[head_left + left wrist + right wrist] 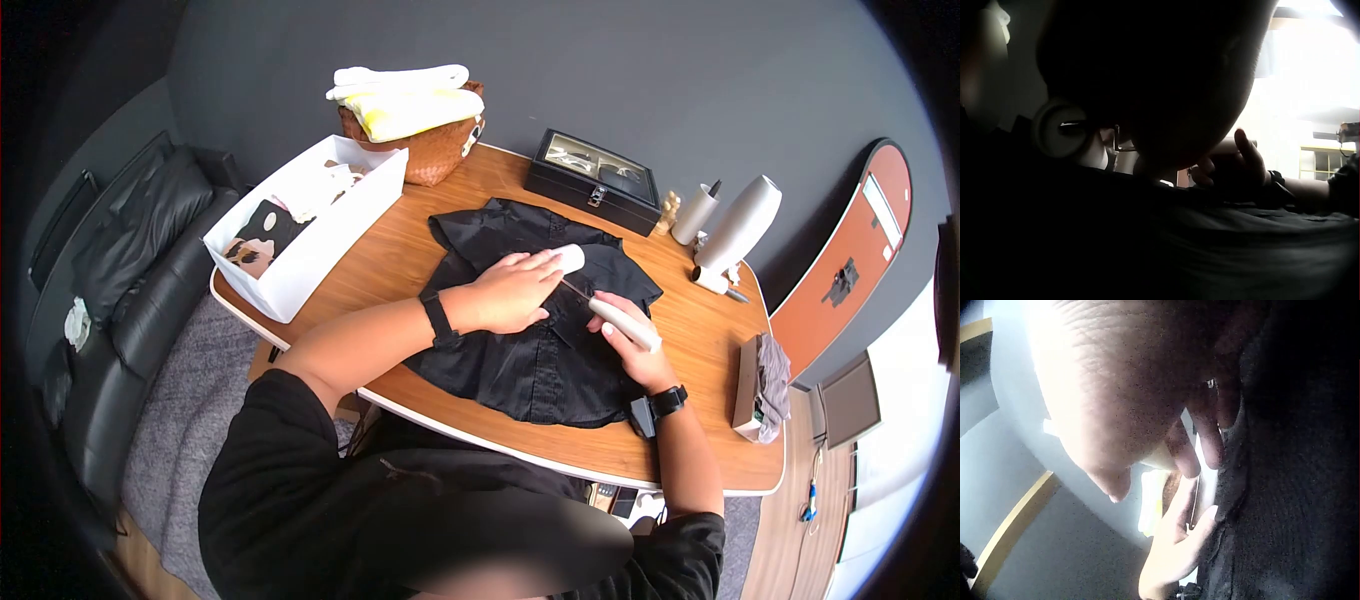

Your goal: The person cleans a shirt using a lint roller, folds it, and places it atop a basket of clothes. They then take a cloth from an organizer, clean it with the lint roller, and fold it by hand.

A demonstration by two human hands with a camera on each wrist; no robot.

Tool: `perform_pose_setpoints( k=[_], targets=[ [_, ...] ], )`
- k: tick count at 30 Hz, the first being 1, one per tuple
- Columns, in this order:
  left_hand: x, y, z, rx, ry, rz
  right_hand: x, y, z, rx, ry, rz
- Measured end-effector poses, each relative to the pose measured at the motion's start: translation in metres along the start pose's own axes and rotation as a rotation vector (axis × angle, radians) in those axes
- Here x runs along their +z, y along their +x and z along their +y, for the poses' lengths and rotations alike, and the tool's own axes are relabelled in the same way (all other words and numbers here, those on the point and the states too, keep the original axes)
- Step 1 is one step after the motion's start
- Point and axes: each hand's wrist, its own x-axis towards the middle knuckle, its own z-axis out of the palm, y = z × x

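Note:
A lint roller with a white roll (pixel 572 259), a thin metal rod and a white handle (pixel 628 326) is held low over a black garment (pixel 530 370) spread on the table. My right hand (pixel 636 345) grips the handle from the right. My left hand (pixel 515 292) lies palm down over the roll, its fingers round it and partly hiding it. In the left wrist view the round end of the roll (pixel 1060 130) shows beside the dark left hand. The right wrist view has my left hand (pixel 1175 550) beyond the right fingers (pixel 1192 453), close to the cloth.
On the wooden table (pixel 700 350) stand a white box (pixel 330 240) of folded clothes, a brown basket (pixel 430 150) topped with towels, a black display case (pixel 590 180), a grey-white upright device (pixel 740 225) and a small box with grey cloth (pixel 765 390). A black sofa (pixel 150 330) is at left.

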Motion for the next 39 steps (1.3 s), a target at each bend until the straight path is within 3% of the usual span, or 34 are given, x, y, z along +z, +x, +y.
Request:
perform_pose_setpoints(
  k=[2,6,8,19,24,25,33,37,39],
  targets=[
    [0.001,0.001,0.007,0.072,-0.036,0.109,0.000,0.000,-0.001,-0.035,-0.023,0.012],
    [-0.002,0.004,0.012,0.086,-0.126,0.108,0.004,0.000,-0.006,-0.007,0.024,-0.025],
    [0.001,0.006,0.011,0.127,-0.078,0.220,0.005,0.001,-0.007,-0.011,0.040,-0.054],
    [-0.005,0.011,0.026,0.084,-0.103,0.282,0.021,0.006,-0.023,-0.069,-0.324,-0.174],
    [-0.018,0.020,0.017,-0.053,-0.276,0.315,0.013,0.004,-0.003,-0.131,-0.552,-0.170],
    [-0.024,0.020,0.013,-0.105,-0.284,0.254,0.011,0.004,-0.001,-0.130,-0.551,-0.165],
    [-0.024,0.017,-0.031,-0.058,-0.443,0.308,0.004,0.005,0.009,-0.167,-0.611,-0.166],
    [-0.016,0.017,-0.054,-0.195,-0.419,0.304,0.004,0.005,0.009,-0.141,-0.618,-0.184],
    [-0.017,0.017,-0.064,-0.393,-0.590,0.264,0.004,0.005,0.007,-0.144,-0.614,-0.188]
  ],
)
